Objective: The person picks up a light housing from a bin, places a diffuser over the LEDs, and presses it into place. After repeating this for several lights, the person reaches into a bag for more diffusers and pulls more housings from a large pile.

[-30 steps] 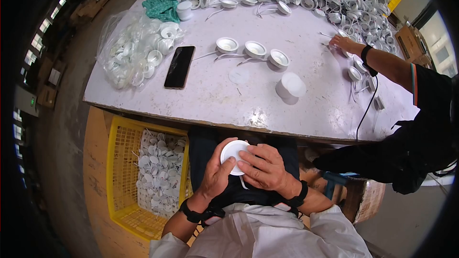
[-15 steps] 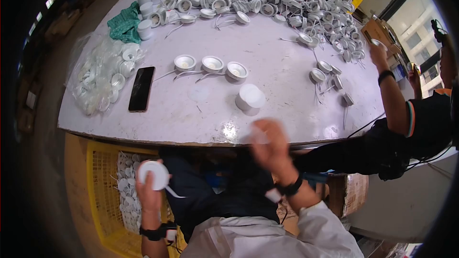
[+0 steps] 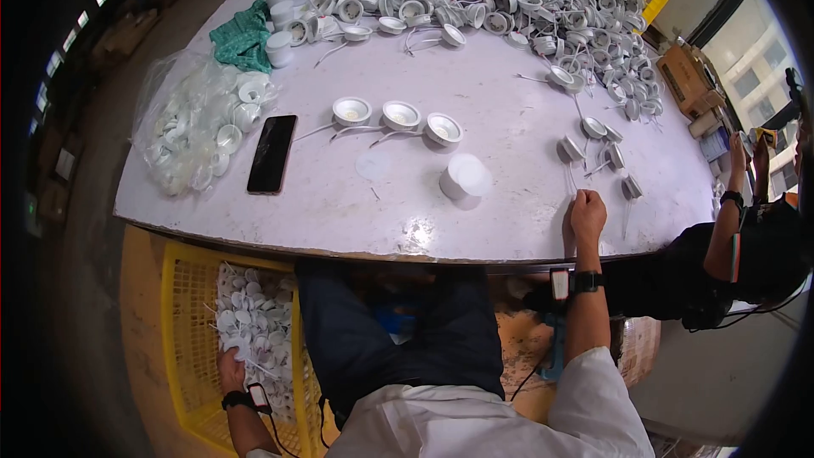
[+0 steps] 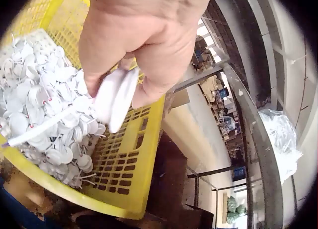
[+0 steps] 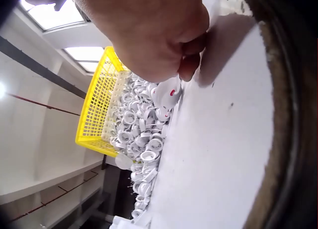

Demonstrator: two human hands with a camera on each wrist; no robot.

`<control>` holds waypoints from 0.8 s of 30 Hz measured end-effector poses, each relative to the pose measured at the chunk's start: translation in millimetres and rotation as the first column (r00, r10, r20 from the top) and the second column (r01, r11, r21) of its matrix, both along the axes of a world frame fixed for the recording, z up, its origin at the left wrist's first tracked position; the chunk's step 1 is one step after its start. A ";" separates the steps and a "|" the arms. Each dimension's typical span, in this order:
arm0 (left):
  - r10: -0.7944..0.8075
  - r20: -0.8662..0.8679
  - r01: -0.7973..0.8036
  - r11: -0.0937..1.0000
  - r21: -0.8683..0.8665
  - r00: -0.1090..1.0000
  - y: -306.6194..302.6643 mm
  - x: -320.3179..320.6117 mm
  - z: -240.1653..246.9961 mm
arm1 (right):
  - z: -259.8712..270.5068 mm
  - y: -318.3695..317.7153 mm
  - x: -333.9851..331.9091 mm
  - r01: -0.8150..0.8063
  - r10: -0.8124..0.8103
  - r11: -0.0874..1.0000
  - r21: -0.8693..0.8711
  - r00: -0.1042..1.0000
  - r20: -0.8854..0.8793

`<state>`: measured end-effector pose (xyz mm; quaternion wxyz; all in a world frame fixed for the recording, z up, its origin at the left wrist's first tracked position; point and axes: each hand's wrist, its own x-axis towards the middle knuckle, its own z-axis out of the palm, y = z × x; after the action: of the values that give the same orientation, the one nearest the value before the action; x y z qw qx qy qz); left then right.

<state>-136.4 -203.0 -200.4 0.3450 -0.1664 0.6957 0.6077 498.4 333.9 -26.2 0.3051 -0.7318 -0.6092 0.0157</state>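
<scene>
Over the yellow basket [image 3: 175, 322] at the lower left, my left hand [image 3: 231, 371] pinches a white round downlight [image 4: 117, 97] between thumb and fingers. Its white cable trails left across the heap of similar white lights [image 4: 37, 105] in the basket. My right hand [image 3: 588, 216] is low over the right part of the table, fingers curled round the cable end of a white downlight [image 3: 571, 149]. That light, with a small red mark, shows just past the fingertips in the right wrist view. Several more lights [image 3: 616, 155] lie beside it.
Three downlights [image 3: 399, 116] stand in a row mid-table, behind a stack of white discs [image 3: 465, 176]. A phone [image 3: 272, 154] and a plastic bag of white parts [image 3: 191, 127] lie left. A large heap of lights [image 3: 543, 0] covers the back. Another person's arm [image 3: 723, 233] is at far right.
My left hand has carried the downlight from over my lap down into the basket. My right hand has left it and reached right onto the table, taking a cable. The other person's arm has withdrawn.
</scene>
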 end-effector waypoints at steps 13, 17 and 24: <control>-0.759 -0.307 0.750 0.337 0.568 0.574 246.8 246.0 211.8 | 45.7 -157.9 -87.7 -0.152 0.144 0.981 0.122 0.143 -0.979; -0.662 -0.333 0.654 0.318 0.687 0.671 294.6 294.7 236.8 | 50.0 -209.6 -123.9 -0.487 0.207 0.865 0.123 0.123 -0.971; -0.504 -0.359 0.600 0.479 0.641 0.786 288.8 275.0 233.7 | 53.1 -213.8 -159.1 -0.914 0.434 0.404 0.028 0.164 -0.886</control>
<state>138.6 85.8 33.3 0.5153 0.2545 0.4305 0.6959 339.3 120.1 26.9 0.2792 -0.3097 -0.6415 0.6439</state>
